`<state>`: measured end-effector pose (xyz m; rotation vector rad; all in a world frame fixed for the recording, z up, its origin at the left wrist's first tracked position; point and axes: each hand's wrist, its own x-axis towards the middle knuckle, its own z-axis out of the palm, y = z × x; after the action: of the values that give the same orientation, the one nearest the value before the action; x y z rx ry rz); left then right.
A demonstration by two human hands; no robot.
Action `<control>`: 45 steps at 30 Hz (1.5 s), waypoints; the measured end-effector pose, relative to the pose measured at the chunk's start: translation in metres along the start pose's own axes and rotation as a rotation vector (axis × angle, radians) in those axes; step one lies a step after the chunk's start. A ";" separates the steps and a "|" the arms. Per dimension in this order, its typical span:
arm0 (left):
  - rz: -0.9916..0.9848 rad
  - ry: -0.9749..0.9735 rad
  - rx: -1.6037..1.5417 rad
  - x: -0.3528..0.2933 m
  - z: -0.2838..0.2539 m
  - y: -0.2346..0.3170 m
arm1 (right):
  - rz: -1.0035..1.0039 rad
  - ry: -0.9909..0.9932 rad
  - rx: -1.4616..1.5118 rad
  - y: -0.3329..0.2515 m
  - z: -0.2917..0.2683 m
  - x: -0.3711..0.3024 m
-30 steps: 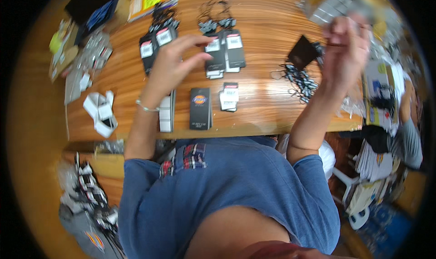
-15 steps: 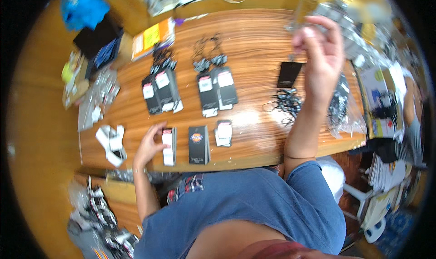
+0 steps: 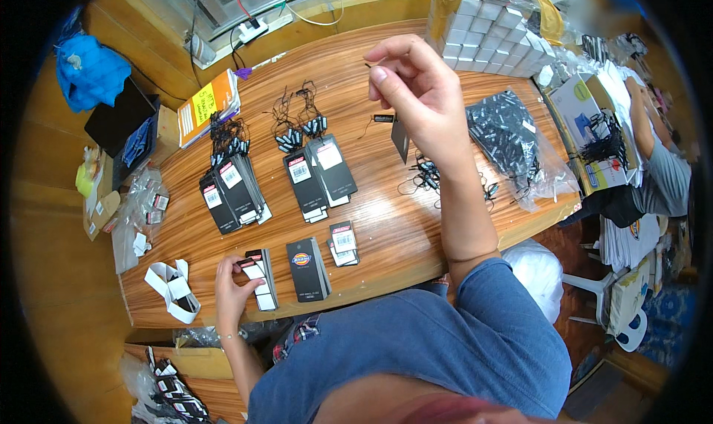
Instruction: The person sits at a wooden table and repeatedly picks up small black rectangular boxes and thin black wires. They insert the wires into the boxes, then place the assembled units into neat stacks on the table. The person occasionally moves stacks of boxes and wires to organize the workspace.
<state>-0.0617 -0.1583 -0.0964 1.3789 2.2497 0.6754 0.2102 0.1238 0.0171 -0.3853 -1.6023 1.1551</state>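
Note:
My right hand (image 3: 423, 89) is raised over the far part of the table, finger and thumb pinched on a thin cord. From it hang a black hang tag (image 3: 401, 140), seen nearly edge-on, and a small black tab (image 3: 384, 118). At the near left edge, my left hand (image 3: 235, 290) has thumb and fingers at the side of a stack of hang tags with white labels (image 3: 264, 294). Right of it lie a stack of dark grey tags (image 3: 306, 269) and a smaller labelled pile (image 3: 343, 243). Loose black strings (image 3: 427, 175) are partly hidden behind my right forearm.
Corded tag bundles (image 3: 236, 190) (image 3: 319, 175) lie mid-table. A white ribbon roll (image 3: 172, 290) sits at the left, an orange-yellow booklet (image 3: 210, 104) behind. A plastic bag of black strings (image 3: 509, 138) and stacked white boxes (image 3: 490, 37) are right. Another person's arm (image 3: 645, 119) shows far right.
My right hand has moved left with the hanging tag, which has turned nearly edge-on. My left hand stays at the labelled stack, its fingers now closer on it. The view has shifted.

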 end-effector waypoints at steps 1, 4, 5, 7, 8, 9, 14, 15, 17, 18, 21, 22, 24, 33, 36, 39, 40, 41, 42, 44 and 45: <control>-0.066 -0.012 -0.070 -0.006 -0.001 -0.001 | 0.000 -0.016 -0.005 0.001 0.002 0.000; -0.094 0.016 -0.485 -0.005 -0.005 -0.011 | 0.002 -0.026 0.005 0.003 0.002 0.000; -0.088 0.047 -0.658 -0.007 -0.007 -0.013 | -0.008 -0.038 0.020 0.005 0.003 0.000; -0.021 0.098 -0.626 -0.005 -0.023 -0.002 | -0.002 -0.055 0.008 0.006 0.005 0.000; -0.003 0.122 -0.630 -0.002 -0.030 0.004 | 0.002 -0.061 -0.005 0.006 0.005 0.000; 0.016 0.148 -0.633 0.000 -0.035 0.009 | 0.005 -0.069 -0.017 0.007 0.006 0.000; 0.234 0.392 -0.666 0.034 -0.036 0.052 | -0.015 -0.121 -0.122 0.005 0.020 -0.005; 0.287 0.427 -0.648 0.042 -0.033 0.064 | -0.015 -0.125 -0.111 0.005 0.025 -0.008; 0.466 0.444 -0.775 0.057 -0.025 0.094 | 0.041 -0.189 -0.053 0.006 0.033 -0.010; 0.496 0.411 -0.766 0.067 -0.022 0.107 | 0.029 -0.197 -0.077 0.008 0.037 -0.010; 0.501 0.292 -0.728 0.085 -0.018 0.139 | 0.040 -0.261 -0.116 0.006 0.045 -0.012; 0.568 0.210 -0.707 0.094 -0.018 0.137 | 0.037 -0.264 -0.112 0.008 0.047 -0.012; 0.581 0.148 -0.684 0.105 -0.017 0.152 | 0.024 -0.252 -0.098 0.013 0.048 -0.013; 0.693 0.219 -0.732 0.131 -0.034 0.162 | -0.022 -0.030 0.118 0.014 0.061 -0.002; 0.692 0.222 -0.782 0.139 -0.031 0.154 | -0.102 0.022 0.024 0.001 0.076 0.006; 0.658 0.185 -0.782 0.148 -0.026 0.145 | -0.132 0.034 -0.101 0.003 0.083 0.001; 0.656 0.179 -0.773 0.149 -0.027 0.144 | -0.127 0.050 -0.125 0.007 0.085 0.001; 0.654 0.174 -0.764 0.151 -0.027 0.144 | -0.135 0.038 -0.155 0.012 0.085 0.002; 0.669 0.156 -0.755 0.152 -0.029 0.141 | -0.140 0.029 -0.178 0.017 0.084 0.003; 0.649 0.142 -0.795 0.150 -0.029 0.141 | -0.120 0.009 -0.199 0.022 0.084 0.003; 0.645 0.138 -0.810 0.148 -0.030 0.143 | -0.103 0.000 -0.193 0.023 0.085 0.005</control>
<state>-0.0418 0.0258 -0.0014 1.5894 1.2770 1.6925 0.1271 0.0974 0.0046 -0.4229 -1.7190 0.9261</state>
